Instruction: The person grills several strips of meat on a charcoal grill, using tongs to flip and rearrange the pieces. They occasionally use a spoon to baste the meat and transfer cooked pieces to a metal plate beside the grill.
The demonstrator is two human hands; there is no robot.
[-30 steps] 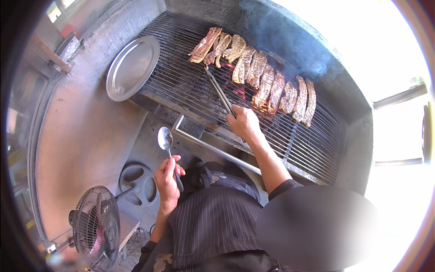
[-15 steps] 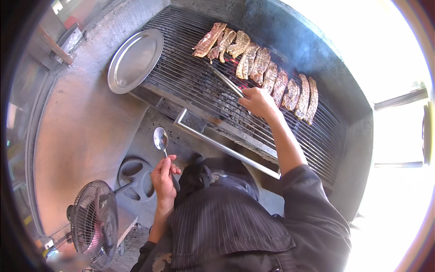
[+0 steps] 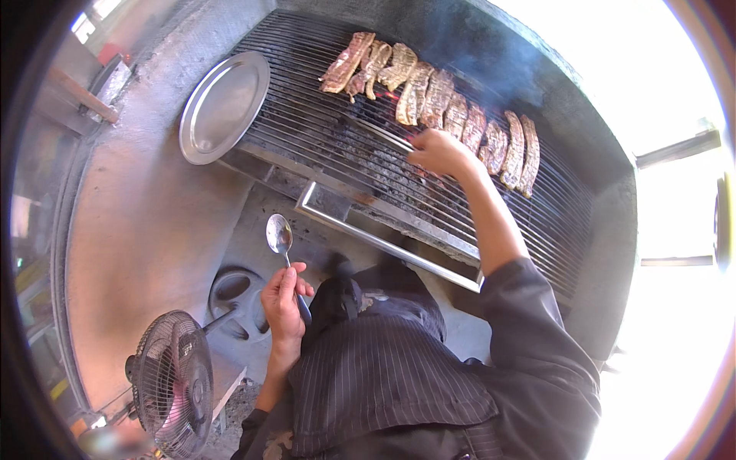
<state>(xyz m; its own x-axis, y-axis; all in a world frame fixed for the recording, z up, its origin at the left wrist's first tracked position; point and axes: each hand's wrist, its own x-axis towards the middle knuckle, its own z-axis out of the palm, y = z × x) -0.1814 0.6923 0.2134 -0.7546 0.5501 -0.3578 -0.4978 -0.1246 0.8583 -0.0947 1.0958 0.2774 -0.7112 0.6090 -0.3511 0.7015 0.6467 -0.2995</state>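
My right hand (image 3: 443, 152) is closed around metal tongs (image 3: 383, 135), held low over the grill grate (image 3: 307, 138). The tongs point left, their tips near the bars and apart from the meat. Beyond them lies a slanting row of several grilled meat strips (image 3: 438, 98); the leftmost strip (image 3: 349, 63) looks pinker than the browned ones. My left hand (image 3: 284, 303) grips a metal spoon (image 3: 280, 234) by its dark handle, bowl upward, in front of the grill. A whitish smear shows in the bowl.
An oval metal platter (image 3: 225, 107) rests at the grill's left end. A metal bar handle (image 3: 383, 238) runs along the front. Smoke (image 3: 491, 61) rises at the back over glowing coals. A black fan (image 3: 172, 383) stands at lower left, by a concrete wall (image 3: 146, 253).
My right hand has shifted slightly right and up, and the tongs lie at a flatter angle. The spoon and my left hand have moved a little right. The meat stays in its row.
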